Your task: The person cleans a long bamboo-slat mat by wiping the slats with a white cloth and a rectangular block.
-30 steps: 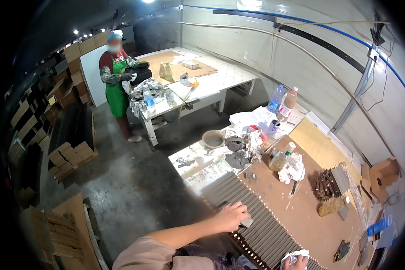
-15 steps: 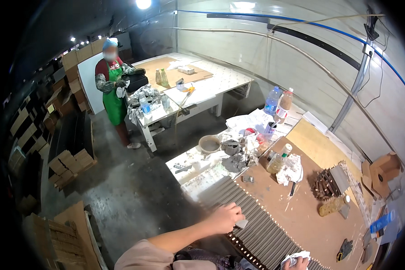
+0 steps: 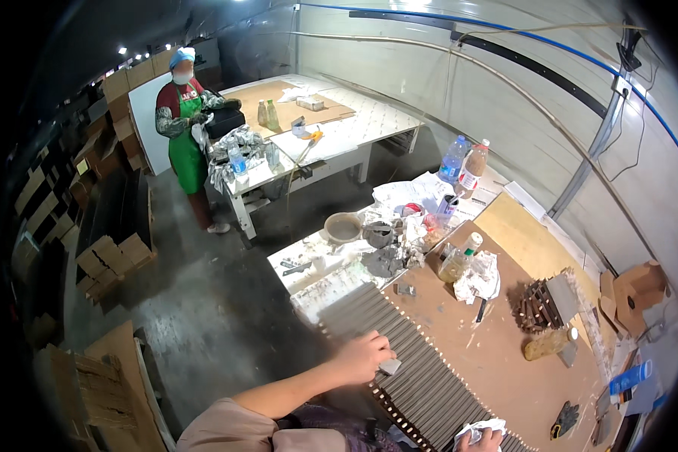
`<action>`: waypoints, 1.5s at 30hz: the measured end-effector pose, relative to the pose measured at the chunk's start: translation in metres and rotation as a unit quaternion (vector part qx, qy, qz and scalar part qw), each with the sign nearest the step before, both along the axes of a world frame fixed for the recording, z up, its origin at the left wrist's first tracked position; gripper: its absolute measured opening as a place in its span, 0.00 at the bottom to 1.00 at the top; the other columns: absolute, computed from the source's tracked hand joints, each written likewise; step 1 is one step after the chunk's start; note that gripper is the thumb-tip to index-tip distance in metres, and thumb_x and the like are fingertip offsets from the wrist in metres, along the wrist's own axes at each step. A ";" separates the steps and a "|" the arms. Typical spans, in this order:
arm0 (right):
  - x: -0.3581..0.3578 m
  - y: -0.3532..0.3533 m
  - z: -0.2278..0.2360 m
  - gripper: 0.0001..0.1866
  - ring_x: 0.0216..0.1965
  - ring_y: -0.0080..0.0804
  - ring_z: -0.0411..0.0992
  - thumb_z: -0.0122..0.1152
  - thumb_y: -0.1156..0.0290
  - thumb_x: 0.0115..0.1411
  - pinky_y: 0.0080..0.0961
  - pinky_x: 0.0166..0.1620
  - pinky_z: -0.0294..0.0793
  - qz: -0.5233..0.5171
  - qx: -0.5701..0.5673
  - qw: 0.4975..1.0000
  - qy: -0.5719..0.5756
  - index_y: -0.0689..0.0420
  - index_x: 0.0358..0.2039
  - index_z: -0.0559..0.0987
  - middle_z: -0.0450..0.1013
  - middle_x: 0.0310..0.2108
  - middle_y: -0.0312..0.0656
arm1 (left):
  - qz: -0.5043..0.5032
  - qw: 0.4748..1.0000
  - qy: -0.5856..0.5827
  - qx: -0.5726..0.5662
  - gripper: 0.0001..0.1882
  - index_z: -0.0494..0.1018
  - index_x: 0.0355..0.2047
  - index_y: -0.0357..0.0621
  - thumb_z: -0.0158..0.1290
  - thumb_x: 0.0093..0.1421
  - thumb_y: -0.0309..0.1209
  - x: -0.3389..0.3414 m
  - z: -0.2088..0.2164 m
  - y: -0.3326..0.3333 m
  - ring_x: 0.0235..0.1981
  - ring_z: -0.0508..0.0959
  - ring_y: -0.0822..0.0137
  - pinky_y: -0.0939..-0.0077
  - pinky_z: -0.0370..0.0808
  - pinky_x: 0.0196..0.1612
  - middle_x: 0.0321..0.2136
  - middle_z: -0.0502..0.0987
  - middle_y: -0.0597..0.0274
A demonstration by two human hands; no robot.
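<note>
Fingers clamped, we hold a small grey block (image 3: pixel 389 367) (left hand (image 3: pixel 363 357)) over slender grey strips (image 3: pixel 423 374), and a crumpled white wad (image 3: pixel 471 429) (right hand (image 3: pixel 490 440)).

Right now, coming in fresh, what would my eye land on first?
Probably the row of grey strips at the lower middle, where the left hand holds a small grey block and the right hand, at the bottom edge, a crumpled white wipe. Next, perhaps, the bright green apron of a co-worker at upper left, beside a white table.
</note>
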State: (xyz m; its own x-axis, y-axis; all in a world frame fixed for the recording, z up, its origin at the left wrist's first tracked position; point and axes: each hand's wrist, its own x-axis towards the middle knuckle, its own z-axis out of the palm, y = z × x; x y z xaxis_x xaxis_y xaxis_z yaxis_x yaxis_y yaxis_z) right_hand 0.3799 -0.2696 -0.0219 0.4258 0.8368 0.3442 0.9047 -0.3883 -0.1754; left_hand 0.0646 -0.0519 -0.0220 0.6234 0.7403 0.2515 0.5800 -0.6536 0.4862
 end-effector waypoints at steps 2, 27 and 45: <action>-0.006 -0.004 0.004 0.21 0.51 0.59 0.71 0.69 0.57 0.54 0.49 0.53 0.72 -0.010 -0.023 0.999 0.036 0.56 0.44 0.79 0.72 0.48 0.57 | 0.004 1.000 0.006 0.002 0.22 0.81 0.43 0.52 0.57 0.46 0.21 -0.001 -0.004 -0.003 0.51 0.74 0.60 0.65 0.80 0.46 0.44 0.77 0.68; -0.005 0.004 -0.025 0.22 0.41 0.54 0.69 0.65 0.65 0.48 0.47 0.44 0.68 -0.071 0.068 0.995 -0.010 0.58 0.43 0.73 0.68 0.36 0.51 | -0.242 0.969 -0.044 0.004 0.26 0.80 0.45 0.43 0.68 0.42 0.27 -0.078 0.030 0.091 0.42 0.77 0.55 0.63 0.76 0.43 0.38 0.77 0.60; 0.000 0.000 -0.043 0.19 0.41 0.52 0.68 0.64 0.63 0.46 0.44 0.44 0.69 -0.081 0.086 0.993 -0.023 0.58 0.38 0.75 0.69 0.37 0.48 | -0.179 0.981 0.078 0.015 0.19 0.81 0.43 0.46 0.62 0.48 0.26 -0.081 0.034 0.121 0.43 0.75 0.56 0.60 0.76 0.45 0.37 0.75 0.62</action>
State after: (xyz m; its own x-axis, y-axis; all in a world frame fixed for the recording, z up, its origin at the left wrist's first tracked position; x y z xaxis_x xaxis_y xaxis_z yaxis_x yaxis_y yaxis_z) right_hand 0.3799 -0.2700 -0.0644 0.5301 0.6857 0.4988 0.8417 -0.4967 -0.2116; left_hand -0.0166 0.0696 0.0123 0.8751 0.4602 0.1498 0.3765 -0.8418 0.3869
